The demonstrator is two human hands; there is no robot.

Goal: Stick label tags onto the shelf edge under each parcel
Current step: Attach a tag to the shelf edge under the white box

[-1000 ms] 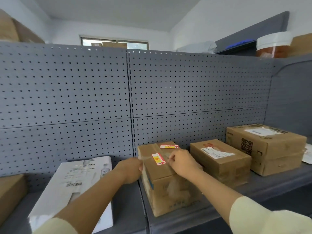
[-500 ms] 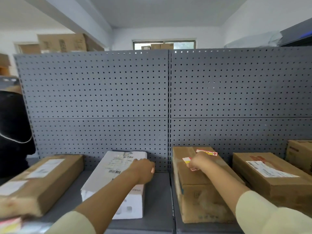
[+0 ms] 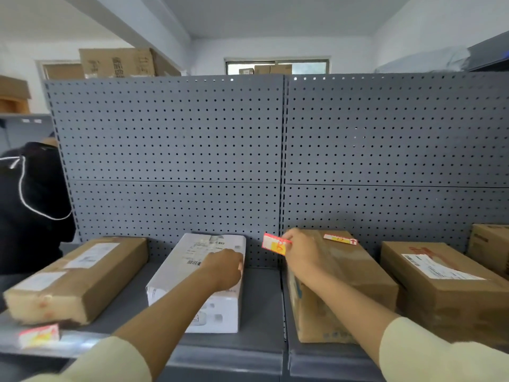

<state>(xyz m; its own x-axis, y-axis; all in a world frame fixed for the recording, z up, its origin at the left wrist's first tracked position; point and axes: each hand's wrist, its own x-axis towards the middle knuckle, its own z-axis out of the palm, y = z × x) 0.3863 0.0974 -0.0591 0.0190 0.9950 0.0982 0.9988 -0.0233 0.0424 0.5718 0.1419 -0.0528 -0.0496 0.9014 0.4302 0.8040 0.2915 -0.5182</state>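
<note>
My right hand pinches a red, white and yellow label tag, held in the air above the left edge of a brown carton. A second tag lies on that carton's top near the back. My left hand is curled, resting on the right side of a white parcel; whether it holds anything is unclear. Another tag sits on the grey shelf edge under the long brown parcel at the left.
More brown cartons stand to the right on the shelf. Grey pegboard backs the shelf. A person in black clothing stands at the far left. Boxes are stacked above the pegboard.
My right hand has lifted the tag off the carton top and carried it left, clear of the box. My left hand moved onto the white parcel. The view has swung left.
</note>
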